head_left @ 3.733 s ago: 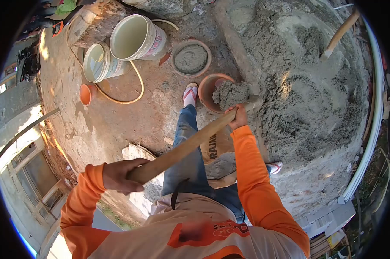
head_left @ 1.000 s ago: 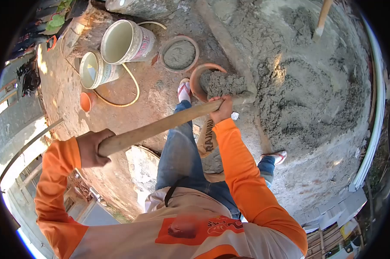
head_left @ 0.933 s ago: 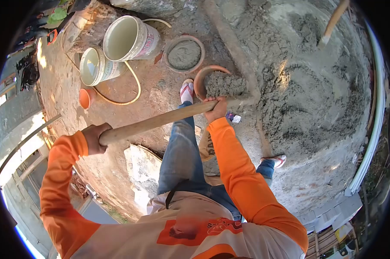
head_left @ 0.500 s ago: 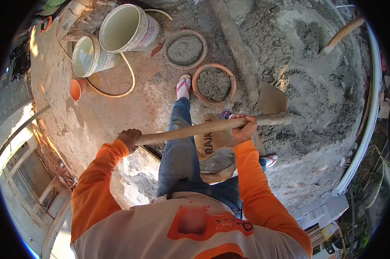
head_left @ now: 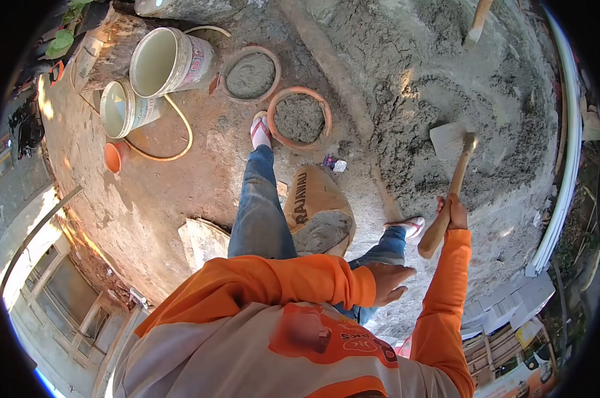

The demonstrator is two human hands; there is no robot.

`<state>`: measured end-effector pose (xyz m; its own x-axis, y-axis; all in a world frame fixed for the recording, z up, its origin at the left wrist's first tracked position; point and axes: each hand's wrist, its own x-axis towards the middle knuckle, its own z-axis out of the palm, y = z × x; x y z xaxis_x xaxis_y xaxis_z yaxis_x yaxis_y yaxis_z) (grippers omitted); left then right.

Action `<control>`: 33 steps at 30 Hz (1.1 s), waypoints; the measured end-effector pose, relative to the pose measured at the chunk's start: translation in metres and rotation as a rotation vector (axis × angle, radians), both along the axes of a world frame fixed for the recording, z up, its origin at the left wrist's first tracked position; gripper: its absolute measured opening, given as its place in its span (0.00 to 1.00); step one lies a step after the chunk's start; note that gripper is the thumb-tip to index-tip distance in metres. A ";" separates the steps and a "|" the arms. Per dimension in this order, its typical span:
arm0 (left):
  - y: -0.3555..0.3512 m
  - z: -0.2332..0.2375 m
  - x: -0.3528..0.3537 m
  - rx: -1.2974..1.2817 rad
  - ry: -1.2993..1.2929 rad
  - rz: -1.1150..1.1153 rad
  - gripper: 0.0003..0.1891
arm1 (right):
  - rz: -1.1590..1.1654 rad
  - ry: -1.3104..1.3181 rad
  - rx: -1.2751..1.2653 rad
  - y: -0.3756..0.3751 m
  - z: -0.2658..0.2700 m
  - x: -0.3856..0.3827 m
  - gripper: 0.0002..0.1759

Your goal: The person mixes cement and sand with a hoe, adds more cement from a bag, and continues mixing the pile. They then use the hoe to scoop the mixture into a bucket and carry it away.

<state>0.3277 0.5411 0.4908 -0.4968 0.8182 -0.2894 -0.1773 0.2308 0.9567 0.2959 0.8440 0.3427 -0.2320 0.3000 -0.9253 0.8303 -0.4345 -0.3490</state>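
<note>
My right hand (head_left: 454, 211) is wrapped round the wooden handle of a hoe (head_left: 460, 171), partway along its length. The hoe's flat blade (head_left: 448, 140) rests on the wet grey mortar (head_left: 426, 99), and the handle's free end slants back toward me. My left hand (head_left: 389, 284) is off the handle, in front of my body, its fingers stretched out and holding nothing. Between my legs stands an opened paper cement bag (head_left: 311, 188) with grey powder showing at its mouth.
Two round pans, one grey-filled (head_left: 250, 75) and one orange-rimmed (head_left: 300, 118), sit ahead. Farther left are a large bucket (head_left: 167, 63), a smaller bucket (head_left: 124, 109), an orange pot (head_left: 116, 156) and a hose (head_left: 187, 136). Another wooden handle (head_left: 478, 23) sticks up from the mortar. White pipes (head_left: 565, 132) edge the right.
My left hand has let go of the hoe and come across to the right. My right hand has swung the hoe rightward, and its blade is now on the mortar.
</note>
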 end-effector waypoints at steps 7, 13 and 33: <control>-0.150 -0.090 -0.057 -0.374 -0.082 0.414 0.15 | 0.270 -0.175 0.082 -0.024 0.096 0.008 0.16; -0.403 -0.259 -0.162 -0.608 -0.188 1.130 0.12 | 0.873 -0.553 0.919 -0.052 0.079 -0.024 0.21; -0.520 -0.217 -0.127 -1.001 -0.771 0.663 0.14 | 0.751 -0.953 1.064 0.003 0.062 -0.026 0.41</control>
